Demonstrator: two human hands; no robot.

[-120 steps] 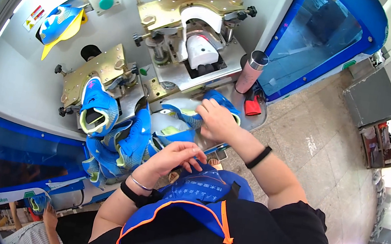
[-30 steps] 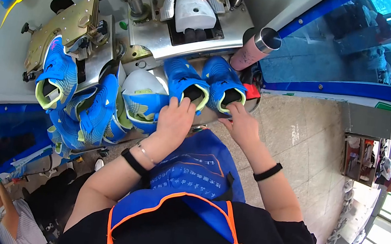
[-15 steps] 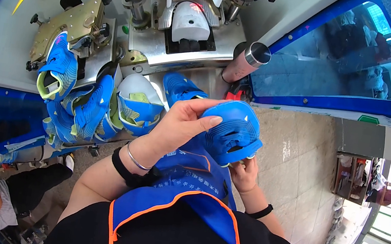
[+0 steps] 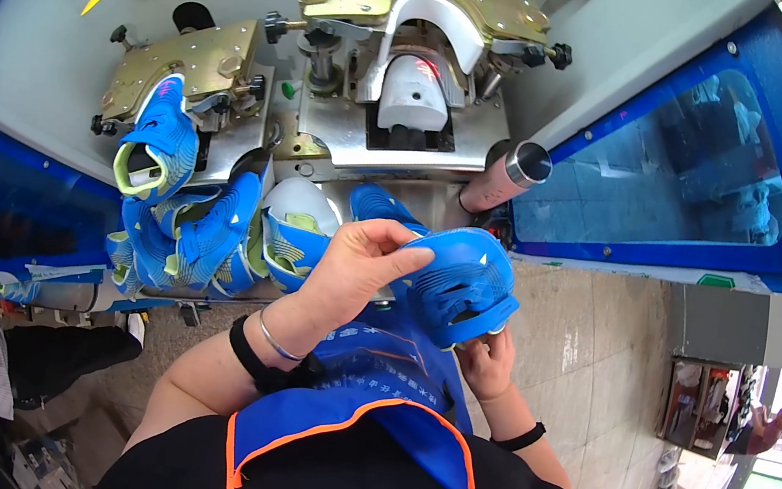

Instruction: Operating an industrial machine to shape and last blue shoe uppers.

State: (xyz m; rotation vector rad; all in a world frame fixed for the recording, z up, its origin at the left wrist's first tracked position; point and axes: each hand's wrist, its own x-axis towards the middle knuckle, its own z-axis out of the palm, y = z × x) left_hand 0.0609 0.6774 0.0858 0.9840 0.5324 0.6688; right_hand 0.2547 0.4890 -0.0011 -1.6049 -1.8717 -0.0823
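A blue shoe upper (image 4: 462, 281) with dark wavy lines is held up in front of my apron, its rounded toe facing away from me. My left hand (image 4: 362, 266) pinches its left edge between thumb and fingers. From below and on the right, my right hand (image 4: 487, 362) grips the near end of the upper; part of those fingers is hidden behind it. Just beyond my left hand lies another blue upper (image 4: 379, 204). Left of it, a blue and lime upper (image 4: 293, 248) sits over a white rounded form (image 4: 302, 199).
More blue uppers (image 4: 210, 238) are heaped on the ledge at left. Behind stands a machine with a white metal toe mould (image 4: 415, 96) and a brass-coloured clamp plate (image 4: 180, 66). A pink tumbler (image 4: 496, 184) stands at the ledge's right end, beside a blue-framed window panel (image 4: 664, 174).
The view has shifted, so the machine and ledge appear lower and further right. Both hands keep hold of the upper, which has tilted slightly.
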